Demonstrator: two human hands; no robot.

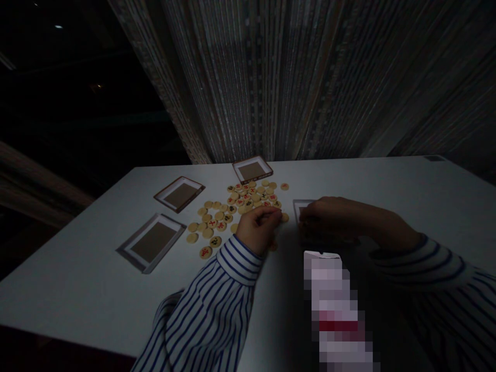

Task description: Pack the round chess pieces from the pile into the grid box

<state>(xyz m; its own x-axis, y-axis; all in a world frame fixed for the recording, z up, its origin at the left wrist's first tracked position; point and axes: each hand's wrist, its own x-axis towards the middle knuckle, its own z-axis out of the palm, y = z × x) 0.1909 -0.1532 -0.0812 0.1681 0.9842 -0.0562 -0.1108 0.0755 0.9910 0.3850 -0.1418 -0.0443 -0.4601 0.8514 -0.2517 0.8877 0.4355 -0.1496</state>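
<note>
Chinese chess pieces (248,196), round and pale wooden with red or black characters, lie scattered mid-table, some face down. Over their right edge is my left hand (256,228), its thumb and forefinger pinched together. A piece (285,217) shows right beside those fingertips; whether the pinch holds anything is hidden. My right hand (341,219) reaches in from the right with curled fingers over a shallow grey-edged box (298,204). Deep shadow covers its fingertips and most of that box, so what they grip cannot be made out.
Two brown-rimmed shallow trays (179,194) (252,169) stand at the left and back of the white table (96,258). A grey-edged tray (151,243) lies nearer on the left. A pale pixelated object (337,305) is in front. A bead-like string curtain (251,77) hangs behind.
</note>
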